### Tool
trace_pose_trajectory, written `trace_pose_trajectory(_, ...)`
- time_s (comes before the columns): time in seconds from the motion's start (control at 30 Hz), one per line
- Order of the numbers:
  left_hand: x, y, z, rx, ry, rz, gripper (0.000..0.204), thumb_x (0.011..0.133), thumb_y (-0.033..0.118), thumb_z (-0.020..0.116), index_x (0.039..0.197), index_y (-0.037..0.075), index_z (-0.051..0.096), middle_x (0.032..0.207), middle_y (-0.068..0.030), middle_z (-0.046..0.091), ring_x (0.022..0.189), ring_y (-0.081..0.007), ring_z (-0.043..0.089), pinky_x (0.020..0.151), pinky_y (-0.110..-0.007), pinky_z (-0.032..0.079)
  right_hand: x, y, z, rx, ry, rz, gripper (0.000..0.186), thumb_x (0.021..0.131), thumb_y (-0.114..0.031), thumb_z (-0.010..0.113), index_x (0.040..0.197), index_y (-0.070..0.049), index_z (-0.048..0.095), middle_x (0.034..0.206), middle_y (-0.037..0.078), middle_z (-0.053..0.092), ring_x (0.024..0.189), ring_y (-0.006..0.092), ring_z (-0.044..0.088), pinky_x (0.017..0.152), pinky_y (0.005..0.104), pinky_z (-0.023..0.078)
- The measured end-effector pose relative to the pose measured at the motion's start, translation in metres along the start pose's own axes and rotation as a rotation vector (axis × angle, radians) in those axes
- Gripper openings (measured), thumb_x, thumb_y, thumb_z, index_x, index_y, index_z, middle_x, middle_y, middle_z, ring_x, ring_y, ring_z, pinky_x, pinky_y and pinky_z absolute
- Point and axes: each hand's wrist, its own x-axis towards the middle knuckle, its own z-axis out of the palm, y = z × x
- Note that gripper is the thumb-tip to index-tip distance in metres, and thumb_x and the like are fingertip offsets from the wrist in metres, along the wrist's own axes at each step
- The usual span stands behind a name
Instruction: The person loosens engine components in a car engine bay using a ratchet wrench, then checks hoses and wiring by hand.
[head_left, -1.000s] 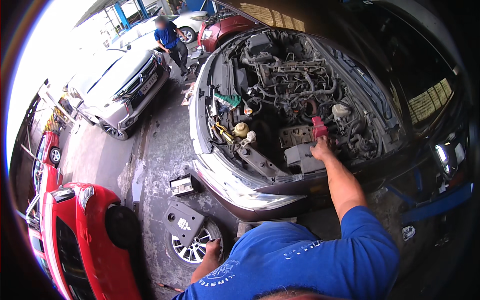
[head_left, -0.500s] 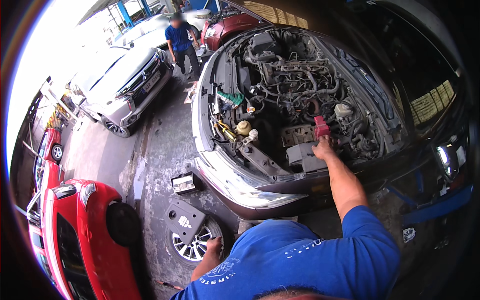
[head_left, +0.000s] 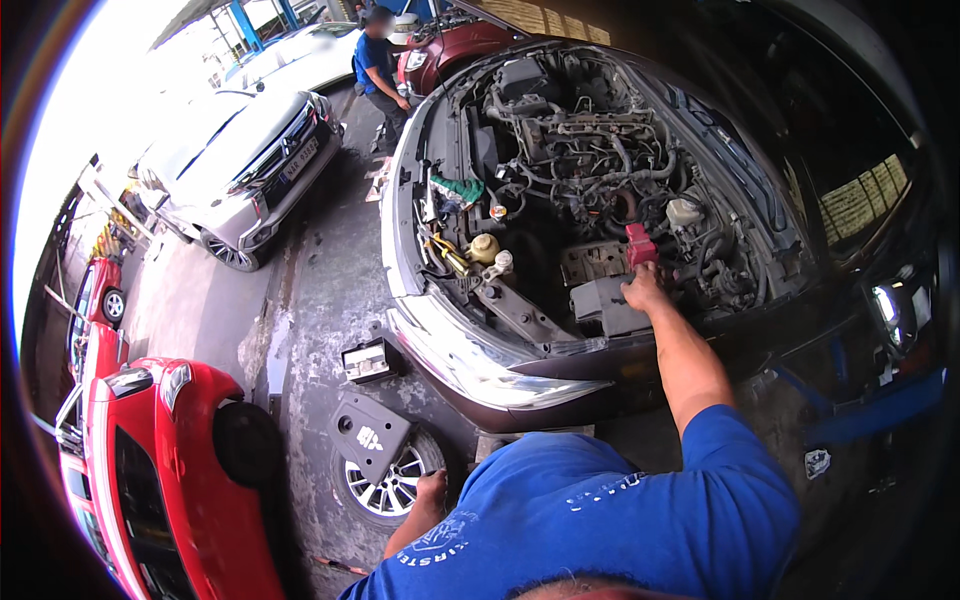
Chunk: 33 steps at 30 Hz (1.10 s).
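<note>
My right hand (head_left: 648,288) reaches into the open engine bay with its fingers closed on the near end of a red plastic cover (head_left: 639,243). Under and beside the hand is a dark grey box (head_left: 603,303); behind it lies a worn, dirty metal tray (head_left: 592,262). My left hand (head_left: 431,489) hangs low, curled, in front of a wheel (head_left: 376,494) lying flat on the floor. Whatever its fingers may hold is hidden. A grey plastic engine cover (head_left: 366,437) rests partly on that wheel.
A car battery (head_left: 369,361) stands on the floor by the bumper. Green cloth (head_left: 459,190) and yellow-handled tools (head_left: 447,253) lie along the bay's front edge. A red car (head_left: 185,470) and a silver car (head_left: 235,175) are at left. A co-worker (head_left: 380,75) stands beyond the bumper.
The co-worker has moved right and turned toward the dark red car, one arm reaching to it. My right hand stays at the red cover; the view has shifted slightly.
</note>
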Motion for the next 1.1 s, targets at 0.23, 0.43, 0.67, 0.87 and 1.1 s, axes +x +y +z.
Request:
trace_pose_trajectory(0.23, 0.024, -0.003, -0.020, 0.173, -0.118, 0.230, 0.033, 0.088, 0.025, 0.069, 0.108, -0.001, 0.063, 0.074, -0.0068, 0.062, 0.059, -0.0189, 0.058, 0.050, -0.035, 0.045, 0.006, -0.012, -0.006, -0.059, -0.004, 0.000, 0.067, 0.082, -0.040, 0.068, 0.135, -0.004, 0.053, 0.148, 0.019, 0.040, 0.140, 0.0388, 0.033, 0.118, 0.0470, 0.027)
trace_pose_trajectory(0.43, 0.003, -0.001, -0.020, -0.006, 0.018, -0.020, 0.041, 0.090, 0.029, 0.067, 0.117, -0.003, 0.064, 0.085, -0.0108, 0.068, 0.064, -0.0212, 0.062, 0.056, -0.037, 0.048, 0.007, -0.023, 0.007, -0.036, -0.017, -0.061, 0.069, 0.081, -0.043, 0.068, 0.135, -0.003, 0.052, 0.145, 0.020, 0.044, 0.137, 0.0406, 0.037, 0.116, 0.0497, 0.029)
trace_pose_trajectory(0.67, 0.008, 0.010, -0.010, 0.252, 0.041, 0.045, 0.054, 0.086, 0.043, 0.065, 0.121, 0.003, 0.068, 0.127, -0.0204, 0.064, 0.120, -0.0334, 0.061, 0.101, -0.039, 0.047, 0.011, 0.016, 0.020, -0.080, 0.076, -0.066, 0.059, 0.080, -0.032, 0.073, 0.129, -0.004, 0.056, 0.139, 0.020, 0.048, 0.130, 0.0402, 0.045, 0.110, 0.0491, 0.036)
trace_pose_trajectory(0.87, -0.005, 0.012, -0.026, 0.185, 0.056, 0.002, 0.054, 0.083, 0.041, 0.064, 0.121, 0.003, 0.068, 0.128, -0.0214, 0.063, 0.122, -0.0328, 0.059, 0.103, -0.038, 0.047, 0.026, 0.006, 0.026, -0.068, 0.069, -0.123, 0.058, 0.081, -0.031, 0.072, 0.129, -0.003, 0.056, 0.140, 0.020, 0.047, 0.130, 0.0403, 0.045, 0.110, 0.0490, 0.036)
trace_pose_trajectory(1.1, -0.020, 0.011, -0.032, 0.307, 0.102, 0.017, 0.053, 0.081, 0.040, 0.065, 0.118, 0.002, 0.069, 0.123, -0.0212, 0.066, 0.118, -0.0330, 0.062, 0.100, -0.039, 0.049, 0.040, 0.025, 0.040, 0.008, 0.103, -0.171, 0.057, 0.081, -0.026, 0.074, 0.128, 0.001, 0.055, 0.137, 0.023, 0.048, 0.130, 0.0407, 0.045, 0.109, 0.0482, 0.037)
